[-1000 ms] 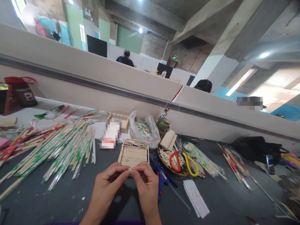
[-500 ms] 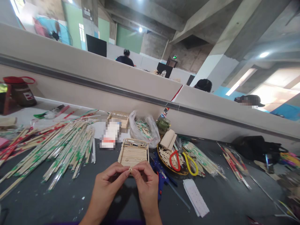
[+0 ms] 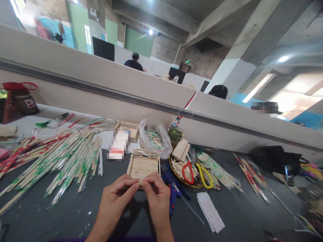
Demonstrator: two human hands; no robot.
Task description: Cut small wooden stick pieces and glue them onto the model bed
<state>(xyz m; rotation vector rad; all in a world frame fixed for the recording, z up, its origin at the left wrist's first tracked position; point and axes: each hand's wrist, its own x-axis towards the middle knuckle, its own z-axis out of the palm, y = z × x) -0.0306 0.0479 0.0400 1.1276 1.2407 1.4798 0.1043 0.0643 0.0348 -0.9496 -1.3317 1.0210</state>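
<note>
Two hands, fingertips together: left hand and right hand both pinch one tiny wooden piece over the dark table, just in front of the stick tray. Piece is too small to tell its long axis or which way it points. Two stick trays in view; second one sits farther back. Two scissors, red and yellow, on the round basket to the right. One blue glue gun just beside right hand. Wrapped chopsticks fan out left, count unreadable. Bare tabletop lies below-left of the hands.
</note>
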